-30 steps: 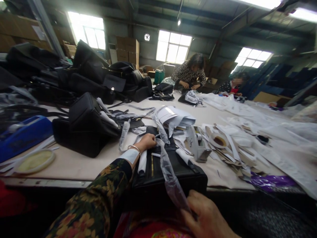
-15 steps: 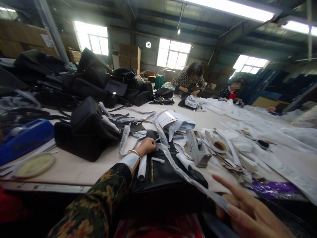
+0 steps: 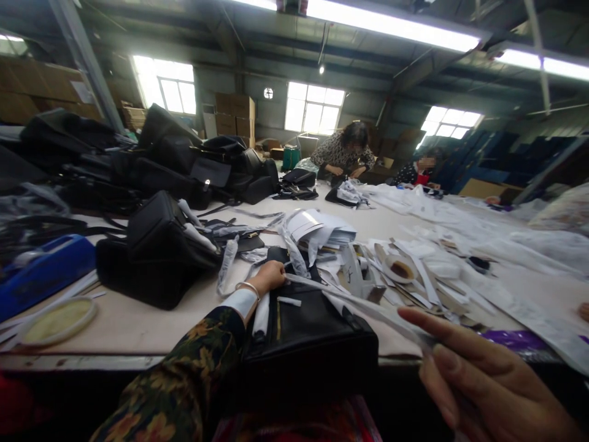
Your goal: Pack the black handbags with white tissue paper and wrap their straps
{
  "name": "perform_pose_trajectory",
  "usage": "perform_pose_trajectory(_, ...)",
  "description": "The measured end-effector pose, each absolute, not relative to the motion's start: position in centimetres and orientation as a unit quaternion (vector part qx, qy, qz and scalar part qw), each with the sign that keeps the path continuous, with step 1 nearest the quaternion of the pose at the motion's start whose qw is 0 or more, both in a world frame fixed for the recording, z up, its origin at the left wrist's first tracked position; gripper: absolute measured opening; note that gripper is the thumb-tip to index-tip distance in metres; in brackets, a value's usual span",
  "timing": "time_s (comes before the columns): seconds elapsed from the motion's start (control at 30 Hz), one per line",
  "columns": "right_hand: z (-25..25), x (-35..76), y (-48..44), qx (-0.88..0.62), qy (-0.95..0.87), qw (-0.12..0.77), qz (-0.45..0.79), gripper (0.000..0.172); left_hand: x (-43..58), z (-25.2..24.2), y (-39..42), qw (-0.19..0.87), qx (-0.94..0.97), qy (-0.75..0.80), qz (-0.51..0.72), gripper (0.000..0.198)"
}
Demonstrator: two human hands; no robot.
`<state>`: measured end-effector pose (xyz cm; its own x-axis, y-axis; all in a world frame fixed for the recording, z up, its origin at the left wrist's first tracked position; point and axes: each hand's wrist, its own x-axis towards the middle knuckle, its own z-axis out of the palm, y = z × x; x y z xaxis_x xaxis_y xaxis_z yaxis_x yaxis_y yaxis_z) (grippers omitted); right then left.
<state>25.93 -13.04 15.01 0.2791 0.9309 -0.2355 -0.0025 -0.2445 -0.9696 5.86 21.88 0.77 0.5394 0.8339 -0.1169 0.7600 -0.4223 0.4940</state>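
I can't read any words from here. On the pale tape holder (image 3: 353, 261), just right of the middle of the frame, I see one small dark mark (image 3: 350, 275), but I can't tell which letter or sign. The white paper (image 3: 83, 91) on the brown box (image 3: 46, 83), upper left, is too blurry.

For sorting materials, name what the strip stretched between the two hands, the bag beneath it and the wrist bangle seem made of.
Strip: probably plastic film, translucent and creased. Bag: leather or imitation leather, smooth black with a soft sheen. Bangle: likely polished metal, judging by its glint.
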Motion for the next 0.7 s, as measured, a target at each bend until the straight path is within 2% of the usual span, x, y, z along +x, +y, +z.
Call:
perform_pose_trajectory(0.07, 15.5, 26.0, -12.0, -0.619, -0.394, 0.497, 0.463, 0.077, 5.7, 3.2, 22.0, 0.260, 0.857, 0.443, 0.047, 0.026)
perform_pose_trajectory(0.17, 16.1, 25.7, -11.1, -0.613, -0.412, 0.493, 0.459, 0.073, 6.2, 8.3, 20.1, 0.268, 0.891, 0.360, 0.065, 0.076)
perform_pose_trajectory(0.2, 16.3, 25.4, -10.9, -0.616, -0.411, 0.492, 0.459, 0.072, 6.6, 10.1, 18.9, 0.276, 0.907, 0.308, 0.085, 0.086)
perform_pose_trajectory(0.23, 16.4, 25.0, -10.8, -0.618, -0.409, 0.492, 0.456, 0.072, 7.1, 11.7, 17.5, 0.292, 0.925, 0.208, 0.127, 0.087)
perform_pose_trajectory(0.27, 16.5, 24.6, -10.7, -0.622, -0.406, 0.493, 0.453, 0.071, 7.8, 13.1, 16.2, 0.300, 0.935, 0.115, 0.151, 0.079)
perform_pose_trajectory(0.3, 16.6, 24.2, -10.5, -0.623, -0.406, 0.495, 0.449, 0.070, 8.5, 14.2, 15.0, 0.292, 0.941, 0.064, 0.157, 0.061)
perform_pose_trajectory(0.33, 16.6, 23.8, -10.4, -0.619, -0.411, 0.497, 0.448, 0.068, 9.3, 15.0, 14.2, 0.267, 0.950, 0.055, 0.153, 0.044)
perform_pose_trajectory(0.37, 16.6, 23.6, -10.2, -0.608, -0.419, 0.502, 0.450, 0.066, 9.9, 15.4, 13.8, 0.235, 0.958, 0.074, 0.144, 0.036)
perform_pose_trajectory(0.43, 16.1, 23.3, -9.7, -0.577, -0.440, 0.507, 0.465, 0.062, 10.7, 15.3, 14.5, 0.182, 0.959, 0.171, 0.137, 0.037)
perform_pose_trajectory(0.53, 15.2, 23.3, -8.9, -0.534, -0.457, 0.507, 0.499, 0.063, 10.3, 13.8, 17.7, 0.159, 0.925, 0.303, 0.165, 0.045)
perform_pose_trajectory(0.7, 14.9, 23.5, -6.9, -0.474, -0.456, 0.526, 0.539, 0.059, 7.3, 11.5, 19.4, 0.133, 0.876, 0.421, 0.193, 0.036)
